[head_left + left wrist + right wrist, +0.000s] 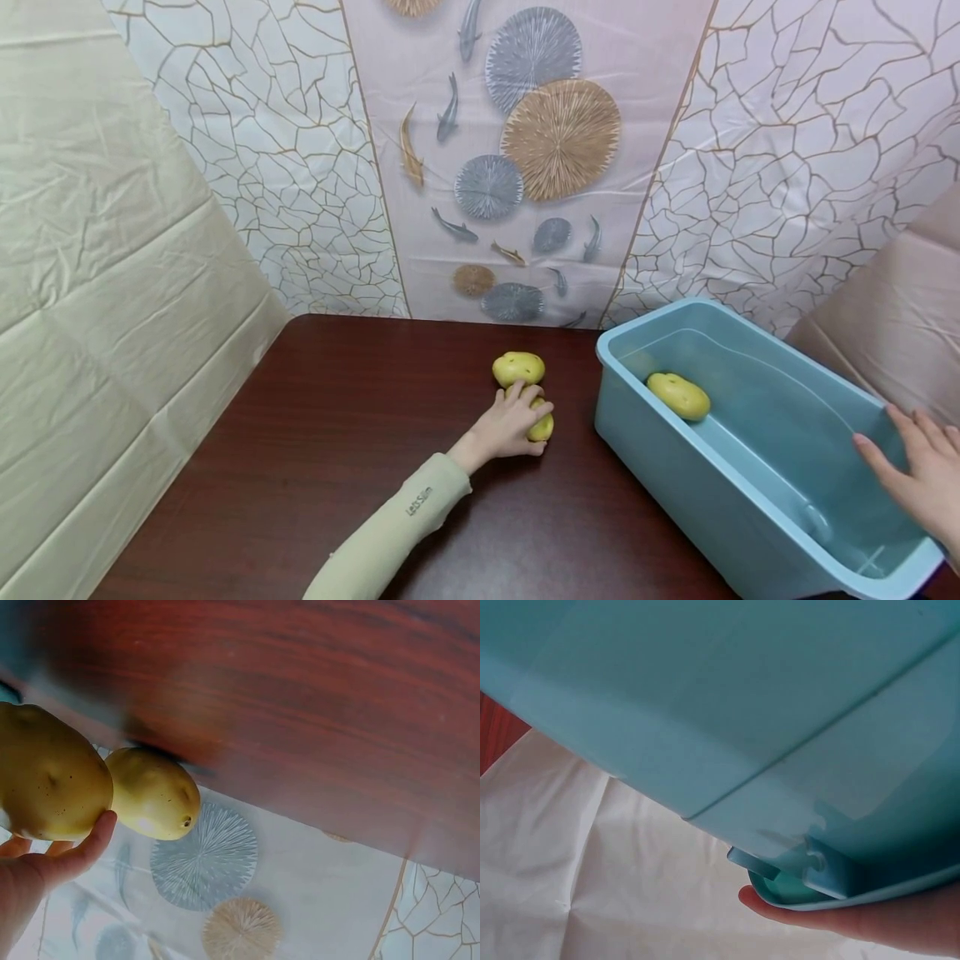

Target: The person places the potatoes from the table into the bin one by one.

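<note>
On the dark wooden table, my left hand (pixel 512 421) holds a yellow potato (pixel 541 427), its fingers spread and bent over the top. The left wrist view shows this potato (pixel 52 772) large, with a fingertip against its side. A second potato (pixel 518 368) lies just beyond, close behind the held one. My right hand (pixel 926 467) rests at the right-hand rim of a blue plastic bin (pixel 697 492), fingers extended. A straight finger (pixel 817 915) lies along the bin's edge in the right wrist view. Inside the bin, one potato (pixel 678 396) sits near the far end.
The bin stands at the table's right side, its tall walls rising well above the tabletop (pixel 300 433). Patterned cloth (pixel 495 275) hangs behind the table's far edge. Pale cloth (pixel 112 333) borders the left side.
</note>
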### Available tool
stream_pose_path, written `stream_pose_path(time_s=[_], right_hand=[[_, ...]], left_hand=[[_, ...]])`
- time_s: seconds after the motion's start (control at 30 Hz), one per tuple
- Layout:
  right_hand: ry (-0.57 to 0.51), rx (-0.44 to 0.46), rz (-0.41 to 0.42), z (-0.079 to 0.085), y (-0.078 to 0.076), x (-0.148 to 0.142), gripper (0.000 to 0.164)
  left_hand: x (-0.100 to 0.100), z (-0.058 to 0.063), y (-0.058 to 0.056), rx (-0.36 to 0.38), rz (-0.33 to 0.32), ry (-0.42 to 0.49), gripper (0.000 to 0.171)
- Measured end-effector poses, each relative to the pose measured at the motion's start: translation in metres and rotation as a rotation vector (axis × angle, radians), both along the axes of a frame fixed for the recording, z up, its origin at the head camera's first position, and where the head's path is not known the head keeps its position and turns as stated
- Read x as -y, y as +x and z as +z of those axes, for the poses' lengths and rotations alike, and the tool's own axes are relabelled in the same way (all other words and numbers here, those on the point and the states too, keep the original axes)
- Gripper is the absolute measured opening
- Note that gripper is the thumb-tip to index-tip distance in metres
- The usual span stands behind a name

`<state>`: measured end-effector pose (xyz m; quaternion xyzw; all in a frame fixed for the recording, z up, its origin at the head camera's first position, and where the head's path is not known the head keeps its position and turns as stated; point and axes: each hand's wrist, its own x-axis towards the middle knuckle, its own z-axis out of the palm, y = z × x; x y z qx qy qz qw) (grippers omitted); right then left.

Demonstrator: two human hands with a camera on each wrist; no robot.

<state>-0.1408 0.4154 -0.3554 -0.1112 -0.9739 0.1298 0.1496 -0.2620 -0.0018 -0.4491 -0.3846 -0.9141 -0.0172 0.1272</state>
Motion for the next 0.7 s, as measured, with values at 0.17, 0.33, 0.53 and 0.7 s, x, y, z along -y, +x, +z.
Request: stream_pose_path(time_s=[0.17, 0.33, 0.53, 0.7], right_hand=[[0.015, -0.011, 0.019, -0.001, -0.001, -0.002, 0.081], [0.029, 0.034, 0.017, 0.0, -0.001, 0.0, 0.085], [0.028, 0.109, 0.012, -0.001, -0.002, -0.001, 0.091], [0.025, 0.106, 0.038, -0.002, -0.002, -0.002, 0.097]], left_hand=[[0.0, 0.006, 0.003, -0.028, -0.017, 0.003, 0.047], [0.0, 0.015, 0.007, -0.035, -0.031, 0.009, 0.045], [-0.001, 0.022, 0.014, -0.027, -0.062, 0.038, 0.045], [-0.003, 0.027, 0.02, -0.047, -0.077, 0.04, 0.045]])
